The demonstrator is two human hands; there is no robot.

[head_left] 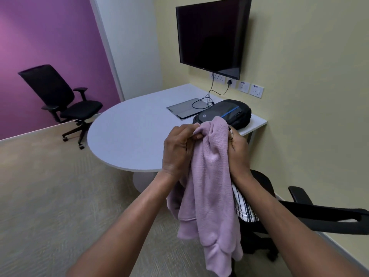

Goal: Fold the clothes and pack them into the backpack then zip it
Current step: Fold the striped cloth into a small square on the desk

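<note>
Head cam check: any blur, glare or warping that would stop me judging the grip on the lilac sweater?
Head view: even, soft light, no glare; both hands, left hand and right hand, and the lilac sweater look sharp; wide-angle warping bends the table edge and walls; floor at left slightly smeared.

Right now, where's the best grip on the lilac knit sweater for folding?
Keep hold of its bunched top edge, where the left hand and right hand flank the lilac knit sweater; the rest hangs limp, so spreading sideways should open it.
</note>
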